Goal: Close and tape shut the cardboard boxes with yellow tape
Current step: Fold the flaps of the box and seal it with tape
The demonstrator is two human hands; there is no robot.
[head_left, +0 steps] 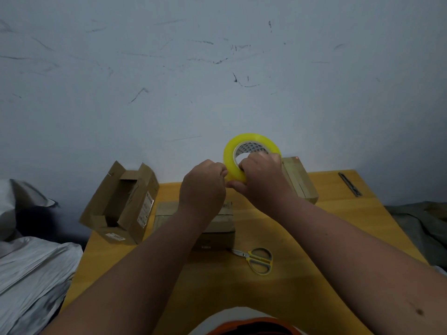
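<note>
Head view, looking down over both forearms to a yellow counter (338, 213) set against a scuffed grey wall (217, 68). Right hand (262, 180) holds the roll of yellow tape (242, 143) raised above the counter's far edge, fingers hooked through the core and curled round the lower rim, thumb underneath. Left hand (205, 183) sits just left of the roll, fingers bunched and pinching at its outer edge; whether a tape end is caught between them cannot be told. Three cardboard boxes on the counter: open box (121, 204) at the far left corner, flaps standing up, white labels on its side and near end; closed box (217, 226) in the middle, directly below the hands and partly hidden by the left forearm; third box (300, 180) at far right, behind the right hand, flaps down. Scissors (256, 258) with yellow-and-grey handles lie flat just near-right of the middle box, blades pointing left. Thin dark tool (350, 184) rests near the far right corner. Crumpled grey sheeting (31, 274) lies left of the counter.
</note>
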